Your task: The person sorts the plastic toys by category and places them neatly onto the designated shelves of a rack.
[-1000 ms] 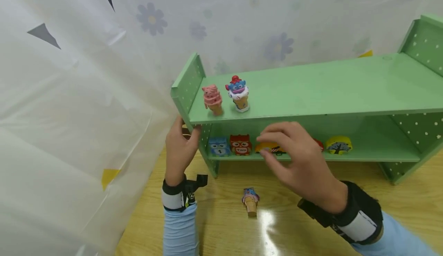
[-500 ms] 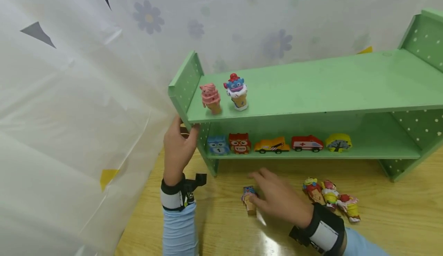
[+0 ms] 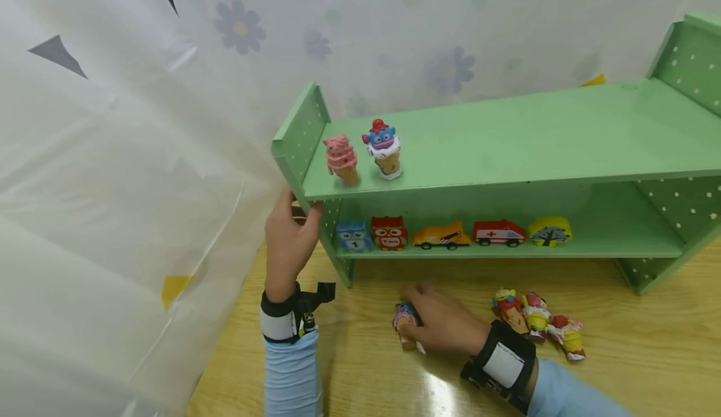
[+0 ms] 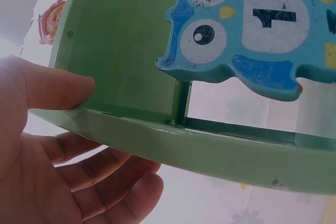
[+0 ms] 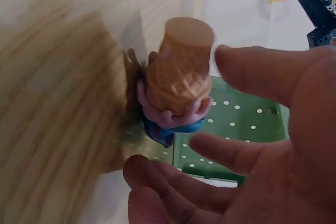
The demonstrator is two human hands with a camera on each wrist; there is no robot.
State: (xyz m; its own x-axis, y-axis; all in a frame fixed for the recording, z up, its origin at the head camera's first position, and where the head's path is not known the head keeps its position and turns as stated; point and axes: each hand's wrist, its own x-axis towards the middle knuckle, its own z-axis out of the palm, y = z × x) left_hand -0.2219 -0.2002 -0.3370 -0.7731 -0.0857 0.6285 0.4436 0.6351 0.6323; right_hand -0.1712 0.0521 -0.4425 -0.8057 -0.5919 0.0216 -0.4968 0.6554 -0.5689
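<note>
- Down from shelf height with the right hand (image 3: 445,323), now loose-fingered beside the ice-cream figure (image 5: 177,77), flat on the wooden surface (image 3: 355,373)!
- Still gripping the green shelf (image 3: 507,141) with the left hand (image 3: 288,241).

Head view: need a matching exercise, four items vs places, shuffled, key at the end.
Things
1. left hand
2. right hand
3. pink ice-cream figure
4. toy ambulance

Places
A. beside the cone figure lying on the wooden table
B. on the lower shelf, between the orange truck and the tree block
C. gripping the left side panel
D. near the left end of the top shelf

Pairs: 1-C, 2-A, 3-D, 4-B
</note>
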